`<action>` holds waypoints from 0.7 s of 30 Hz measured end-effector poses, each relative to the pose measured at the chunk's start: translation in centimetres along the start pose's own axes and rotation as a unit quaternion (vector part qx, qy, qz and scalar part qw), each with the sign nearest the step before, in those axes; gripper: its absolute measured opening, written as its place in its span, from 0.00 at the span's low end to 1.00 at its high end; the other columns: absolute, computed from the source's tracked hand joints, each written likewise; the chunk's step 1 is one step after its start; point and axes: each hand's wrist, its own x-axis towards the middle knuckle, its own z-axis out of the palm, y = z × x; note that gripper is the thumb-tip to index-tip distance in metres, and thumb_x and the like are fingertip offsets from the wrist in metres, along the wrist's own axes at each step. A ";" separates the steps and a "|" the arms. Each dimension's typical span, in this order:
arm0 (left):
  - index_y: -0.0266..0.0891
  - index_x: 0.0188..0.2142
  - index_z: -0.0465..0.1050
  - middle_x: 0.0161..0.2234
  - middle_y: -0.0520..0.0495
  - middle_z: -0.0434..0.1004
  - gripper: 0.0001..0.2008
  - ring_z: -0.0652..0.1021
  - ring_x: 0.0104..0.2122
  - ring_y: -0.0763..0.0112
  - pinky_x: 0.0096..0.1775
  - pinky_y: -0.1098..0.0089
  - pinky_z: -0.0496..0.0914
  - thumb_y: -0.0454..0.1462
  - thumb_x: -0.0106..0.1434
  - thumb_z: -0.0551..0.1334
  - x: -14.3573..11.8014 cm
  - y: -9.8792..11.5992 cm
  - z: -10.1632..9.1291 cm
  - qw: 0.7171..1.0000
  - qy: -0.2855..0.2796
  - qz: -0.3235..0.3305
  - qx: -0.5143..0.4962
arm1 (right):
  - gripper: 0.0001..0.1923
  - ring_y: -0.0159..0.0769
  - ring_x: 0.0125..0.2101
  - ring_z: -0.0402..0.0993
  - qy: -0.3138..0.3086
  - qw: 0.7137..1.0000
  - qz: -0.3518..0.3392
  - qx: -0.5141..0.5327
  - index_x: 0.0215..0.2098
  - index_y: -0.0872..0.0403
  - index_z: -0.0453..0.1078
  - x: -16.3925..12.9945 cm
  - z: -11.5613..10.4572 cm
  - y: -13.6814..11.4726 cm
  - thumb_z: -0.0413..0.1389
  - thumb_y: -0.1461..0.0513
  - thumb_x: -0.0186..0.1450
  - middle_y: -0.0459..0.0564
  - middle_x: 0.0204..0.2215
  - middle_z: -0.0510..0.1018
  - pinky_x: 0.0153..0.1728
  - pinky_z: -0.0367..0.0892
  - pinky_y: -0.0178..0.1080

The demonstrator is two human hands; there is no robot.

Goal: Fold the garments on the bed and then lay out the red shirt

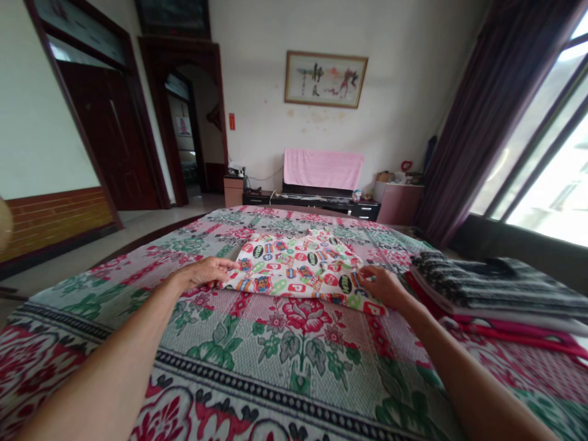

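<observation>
So the person is standing or kneeling at the foot of a bed covered with a woven floral bedspread in red, green and grey (294, 343), both bare arms reaching forward over it. Lying flat in the middle of that bedspread is a white printed cotton garment covered in small colourful badge and logo prints (301, 264), folded into a rough rectangle, with its near edge facing the person.

The left hand (207, 271) is resting on the near left corner of the garment, fingers curled down and pinching the fabric edge, so that grip is closing on the cloth itself. The right hand (384, 285) is doing the same at the near right corner, thumb and fingers nipping the hem together, knuckles slightly raised. Both hands are touching the garment at opposite ends, well apart from each other.

Just to the right of the right hand, a stack of folded clothes is sitting on the bed: a black and white striped fabric on top (496, 280) and a bright pink folded piece underneath (519, 334).

Further back, a pink towel (323, 169) is draping over a dark low cabinet (312, 202) against the white wall, a framed ink painting (325, 79) is hanging above it, dark purple curtains (487, 116) are hanging beside the window on the right, and a dark wooden door (114, 135) is standing on the left.
</observation>
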 end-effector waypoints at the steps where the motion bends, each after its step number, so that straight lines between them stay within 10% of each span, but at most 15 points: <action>1: 0.32 0.53 0.70 0.22 0.54 0.70 0.32 0.64 0.19 0.78 0.21 0.76 0.56 0.39 0.46 0.64 0.0 0.0 0.0 1.000 0.005 0.002 -0.002 | 0.15 0.40 0.35 0.78 -0.001 1.000 0.003 0.004 0.40 0.54 0.76 -0.1 -0.1 0.0 0.53 0.56 0.61 0.52 0.36 0.82 0.36 0.67 0.36; 8: 0.33 0.51 0.71 0.23 0.55 0.70 0.29 0.66 0.18 0.79 0.21 0.77 0.58 0.39 0.47 0.64 0.2 -0.2 0.0 0.998 0.036 0.035 -0.026 | 0.14 0.36 0.29 0.72 0.028 0.998 -0.050 -0.020 0.35 0.56 0.76 -0.2 -1.2 -1.3 0.52 0.58 0.58 0.53 0.32 0.79 0.31 0.62 0.35; 16: 0.32 0.51 0.71 0.14 0.57 0.65 0.26 0.62 0.14 0.78 0.18 0.77 0.52 0.36 0.50 0.61 1.5 0.5 1.5 0.991 0.127 -0.012 0.050 | 0.08 0.26 0.21 0.62 -0.299 0.942 -0.136 0.064 0.28 0.55 0.73 -1.3 -3.3 -3.6 0.55 0.58 0.56 0.42 0.21 0.72 0.23 0.55 0.30; 21: 0.32 0.49 0.73 0.11 0.58 0.62 0.24 0.60 0.13 0.78 0.18 0.76 0.50 0.36 0.51 0.61 1.9 0.6 1.9 0.986 0.144 -0.023 0.076 | 0.12 0.28 0.25 0.66 -0.305 0.943 -0.132 -0.028 0.34 0.55 0.75 -2.3 -4.0 -5.3 0.61 0.61 0.51 0.45 0.26 0.76 0.25 0.57 0.30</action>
